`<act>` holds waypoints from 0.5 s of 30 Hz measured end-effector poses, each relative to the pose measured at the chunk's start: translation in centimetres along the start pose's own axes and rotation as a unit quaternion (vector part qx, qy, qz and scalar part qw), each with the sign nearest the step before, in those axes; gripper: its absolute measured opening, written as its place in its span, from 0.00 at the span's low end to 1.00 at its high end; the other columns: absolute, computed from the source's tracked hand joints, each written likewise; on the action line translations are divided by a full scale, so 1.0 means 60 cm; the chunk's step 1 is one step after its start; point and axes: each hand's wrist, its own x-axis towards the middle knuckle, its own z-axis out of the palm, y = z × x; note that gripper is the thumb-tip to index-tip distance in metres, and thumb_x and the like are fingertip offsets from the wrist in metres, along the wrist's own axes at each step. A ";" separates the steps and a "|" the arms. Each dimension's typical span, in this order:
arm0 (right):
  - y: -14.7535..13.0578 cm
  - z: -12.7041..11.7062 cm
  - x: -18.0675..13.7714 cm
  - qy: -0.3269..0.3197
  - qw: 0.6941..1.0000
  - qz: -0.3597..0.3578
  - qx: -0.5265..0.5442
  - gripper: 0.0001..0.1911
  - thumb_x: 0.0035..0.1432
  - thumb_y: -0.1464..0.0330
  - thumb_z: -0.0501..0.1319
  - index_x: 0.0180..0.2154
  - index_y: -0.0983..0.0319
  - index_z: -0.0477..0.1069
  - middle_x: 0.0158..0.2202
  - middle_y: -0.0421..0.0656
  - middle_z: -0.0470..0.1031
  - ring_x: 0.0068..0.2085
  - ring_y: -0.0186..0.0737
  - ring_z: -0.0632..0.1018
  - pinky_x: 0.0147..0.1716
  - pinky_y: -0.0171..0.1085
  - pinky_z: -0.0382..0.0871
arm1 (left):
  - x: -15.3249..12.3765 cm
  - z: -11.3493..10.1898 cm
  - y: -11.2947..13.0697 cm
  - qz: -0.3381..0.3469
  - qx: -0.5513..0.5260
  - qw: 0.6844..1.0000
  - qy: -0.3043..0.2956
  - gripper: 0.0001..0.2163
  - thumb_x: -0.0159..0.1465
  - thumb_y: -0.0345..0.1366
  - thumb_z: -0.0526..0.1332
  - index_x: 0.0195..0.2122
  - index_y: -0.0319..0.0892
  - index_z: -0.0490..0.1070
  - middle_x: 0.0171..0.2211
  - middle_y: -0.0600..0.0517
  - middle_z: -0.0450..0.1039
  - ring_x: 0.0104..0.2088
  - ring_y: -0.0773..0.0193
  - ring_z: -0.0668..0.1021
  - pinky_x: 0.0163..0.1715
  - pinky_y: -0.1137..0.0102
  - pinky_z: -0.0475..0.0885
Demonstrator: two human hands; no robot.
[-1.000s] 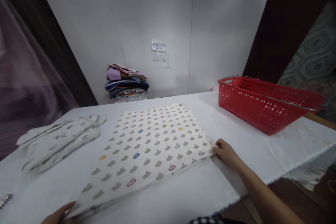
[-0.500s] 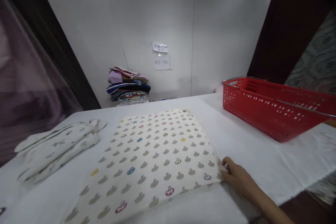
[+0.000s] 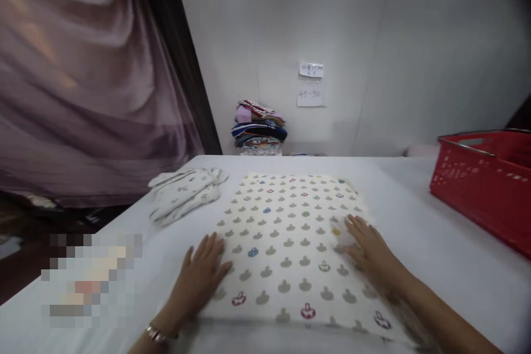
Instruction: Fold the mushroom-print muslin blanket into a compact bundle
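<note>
A cream cloth [image 3: 286, 243] with grey, red, blue and yellow mushroom-like prints lies spread flat on the white table. My left hand [image 3: 201, 271], with a bracelet at its wrist, rests on the cloth's left edge, fingers stretched out. On the right side of the cloth, my right hand [image 3: 367, 246] lies with fingers apart, slightly smeared by motion. Neither hand grips anything. Left of the cloth sits a crumpled white cloth [image 3: 185, 193] with small dark prints.
A red plastic basket [image 3: 485, 182] with metal handles stands on the table [image 3: 398, 199] at the right. Folded fabrics [image 3: 259, 127] are stacked by the back wall, near two paper labels [image 3: 311, 94]. A pinkish curtain [image 3: 91, 66] hangs at left; a pixelated patch covers the lower left.
The view has turned left. My left hand has come into view onto the cloth's left edge. My right hand has left the near right corner and moved onto the cloth, fingers spread.
</note>
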 end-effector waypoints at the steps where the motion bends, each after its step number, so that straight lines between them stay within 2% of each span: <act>1: 0.015 0.015 0.014 -0.018 0.999 0.022 -0.019 0.35 0.60 0.51 0.44 0.63 0.63 0.49 0.65 0.46 0.46 0.64 0.48 0.48 0.61 0.53 0.44 | 0.001 0.008 0.006 -0.002 0.004 1.000 -0.024 0.26 0.61 0.49 0.48 0.60 0.47 0.58 0.63 0.51 0.49 0.63 0.53 0.53 0.59 0.52 0.52; 3: 0.054 0.049 0.029 -0.030 0.995 0.080 -0.055 0.36 0.59 0.50 0.43 0.62 0.64 0.51 0.64 0.48 0.48 0.64 0.51 0.50 0.59 0.58 0.45 | -0.004 0.020 0.006 -0.010 -0.004 0.998 -0.054 0.27 0.62 0.49 0.47 0.62 0.47 0.54 0.64 0.51 0.46 0.63 0.55 0.52 0.59 0.52 0.52; 5: 0.092 0.080 0.031 0.002 0.994 0.073 -0.080 0.37 0.59 0.49 0.42 0.62 0.64 0.51 0.64 0.47 0.49 0.64 0.50 0.50 0.59 0.57 0.45 | -0.009 0.020 -0.001 -0.016 -0.021 0.997 -0.071 0.28 0.62 0.50 0.48 0.62 0.48 0.52 0.64 0.51 0.45 0.64 0.54 0.51 0.60 0.52 0.51; 8: 0.127 0.113 0.022 0.055 0.993 0.034 -0.102 0.37 0.58 0.48 0.42 0.62 0.62 0.53 0.64 0.46 0.50 0.64 0.50 0.51 0.59 0.57 0.47 | 0.010 -0.004 -0.012 -0.056 -0.078 0.989 -0.108 0.26 0.61 0.51 0.49 0.58 0.47 0.61 0.62 0.50 0.53 0.62 0.53 0.58 0.59 0.56 0.55; 11: 0.143 0.130 0.015 0.088 0.991 -0.004 -0.105 0.37 0.56 0.49 0.43 0.61 0.61 0.55 0.63 0.46 0.52 0.63 0.52 0.54 0.56 0.58 0.51 | 0.077 -0.038 -0.014 -0.103 -0.167 0.976 -0.093 0.24 0.62 0.53 0.46 0.52 0.46 0.68 0.55 0.51 0.66 0.54 0.57 0.69 0.54 0.64 0.63; 13: 0.154 0.138 0.014 0.102 0.990 -0.029 -0.094 0.35 0.55 0.49 0.44 0.61 0.57 0.56 0.62 0.46 0.54 0.62 0.53 0.56 0.56 0.59 0.52 | 0.145 -0.050 -0.010 -0.102 -0.182 0.977 -0.045 0.24 0.62 0.53 0.48 0.51 0.46 0.68 0.53 0.50 0.68 0.53 0.57 0.69 0.53 0.66 0.63; 15: 0.168 0.149 0.015 0.117 0.990 -0.033 -0.068 0.32 0.55 0.50 0.45 0.60 0.52 0.56 0.61 0.42 0.57 0.61 0.53 0.58 0.55 0.58 0.53 | 0.224 -0.045 -0.005 -0.102 -0.169 0.979 -0.045 0.22 0.63 0.49 0.48 0.50 0.43 0.69 0.51 0.48 0.69 0.52 0.57 0.70 0.51 0.67 0.64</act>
